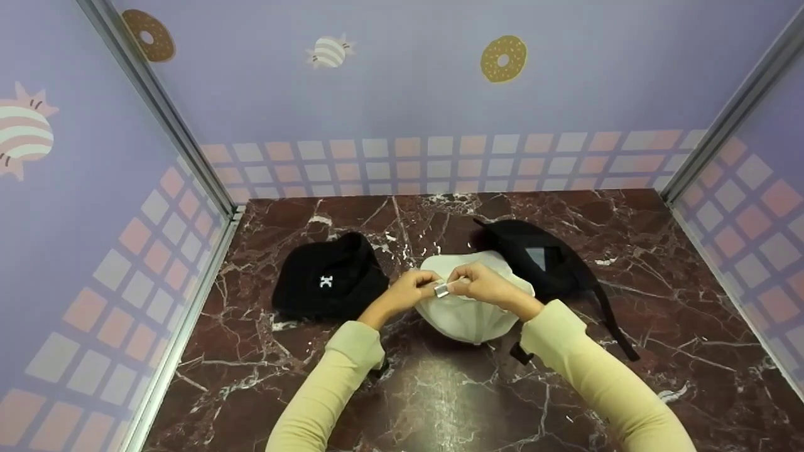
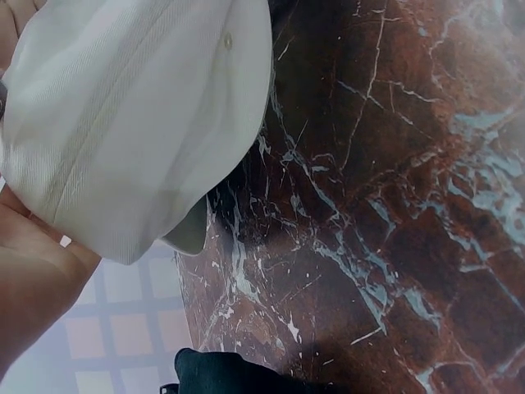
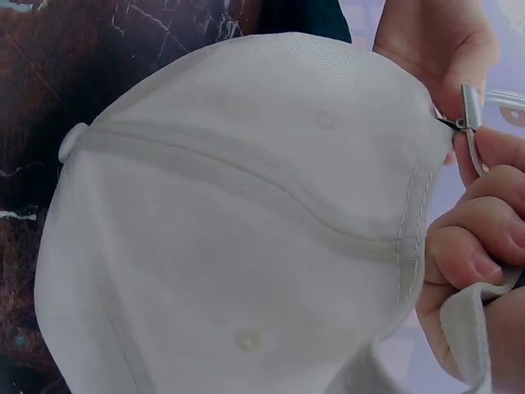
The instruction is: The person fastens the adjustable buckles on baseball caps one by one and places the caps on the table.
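A white cap (image 1: 471,320) is held over the marble table, its button and seamed crown showing in the right wrist view. At the cap's back edge is a silver metal buckle (image 1: 441,289), its flap standing up in the right wrist view. My left hand (image 1: 408,292) pinches the cap's edge beside the buckle. With curled fingers, my right hand (image 1: 485,285) grips the buckle and the strap (image 3: 472,328) that bends below it. In the left wrist view the crown (image 2: 139,115) hides most of both hands.
A black cap (image 1: 326,282) with a small white emblem lies left of the hands. To the right is another black cap (image 1: 534,257) with a grey patch and a long strap trailing forward. Purple panels (image 1: 402,94) surround the marble table (image 1: 264,389) at the back and sides.
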The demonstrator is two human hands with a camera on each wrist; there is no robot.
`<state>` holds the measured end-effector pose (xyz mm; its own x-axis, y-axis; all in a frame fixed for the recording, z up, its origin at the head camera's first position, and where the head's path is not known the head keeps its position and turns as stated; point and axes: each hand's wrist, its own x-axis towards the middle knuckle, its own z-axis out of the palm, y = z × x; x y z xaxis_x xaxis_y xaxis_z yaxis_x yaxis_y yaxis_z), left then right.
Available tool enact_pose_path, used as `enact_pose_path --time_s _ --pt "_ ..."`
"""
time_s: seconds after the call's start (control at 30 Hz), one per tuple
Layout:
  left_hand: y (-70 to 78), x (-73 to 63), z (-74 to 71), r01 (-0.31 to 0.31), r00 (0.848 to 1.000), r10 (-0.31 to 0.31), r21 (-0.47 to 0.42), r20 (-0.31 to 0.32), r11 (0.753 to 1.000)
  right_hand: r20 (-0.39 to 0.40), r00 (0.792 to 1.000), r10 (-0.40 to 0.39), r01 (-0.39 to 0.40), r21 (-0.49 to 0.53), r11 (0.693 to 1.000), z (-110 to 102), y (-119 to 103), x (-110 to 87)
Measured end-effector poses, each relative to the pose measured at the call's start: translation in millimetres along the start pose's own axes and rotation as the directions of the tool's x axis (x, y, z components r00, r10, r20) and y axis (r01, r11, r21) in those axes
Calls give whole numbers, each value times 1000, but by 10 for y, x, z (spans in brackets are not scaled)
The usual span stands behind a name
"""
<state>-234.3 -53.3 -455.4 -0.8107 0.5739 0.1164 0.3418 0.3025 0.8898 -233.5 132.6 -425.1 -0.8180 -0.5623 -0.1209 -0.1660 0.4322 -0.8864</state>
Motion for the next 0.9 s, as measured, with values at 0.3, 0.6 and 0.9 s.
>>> enact_pose_path --time_s 0.3,0.6,0.9 --pt "-22 -32 -27 7 1000 -6 -23 16 1000 71 994 78 -78 -4 997 -240 200 29" --pt "-40 -30 -28 20 999 -16 -70 47 997 170 984 49 -55 28 998 -260 282 23" --pt "-14 -24 3 23 1000 -22 -44 21 999 118 992 39 -46 63 997 -193 271 41"
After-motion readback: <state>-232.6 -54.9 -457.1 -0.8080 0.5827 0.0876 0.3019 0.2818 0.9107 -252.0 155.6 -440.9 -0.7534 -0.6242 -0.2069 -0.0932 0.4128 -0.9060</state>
